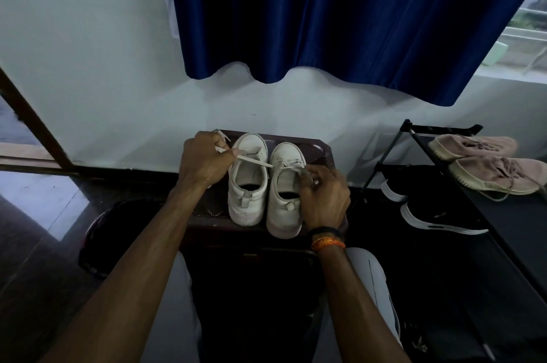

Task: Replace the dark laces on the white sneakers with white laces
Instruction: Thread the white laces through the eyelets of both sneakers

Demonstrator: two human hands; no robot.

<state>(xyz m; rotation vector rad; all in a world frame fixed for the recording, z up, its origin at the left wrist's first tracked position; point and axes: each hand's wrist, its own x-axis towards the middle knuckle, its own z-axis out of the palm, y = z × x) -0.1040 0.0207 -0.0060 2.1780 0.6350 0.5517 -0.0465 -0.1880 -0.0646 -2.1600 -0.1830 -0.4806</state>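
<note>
Between both hands (207, 159), white lace (254, 161)

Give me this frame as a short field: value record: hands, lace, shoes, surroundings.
left hand: pinches white lace, pulling it taut leftward
right hand: fingers grip lace at right sneaker
left sneaker: no lace threaded that I can see
support: dark stool, sneakers side by side, heels toward camera
dark laces: none visible
right side: black rack holding pink shoes and black shoes
background: blue curtain
</note>
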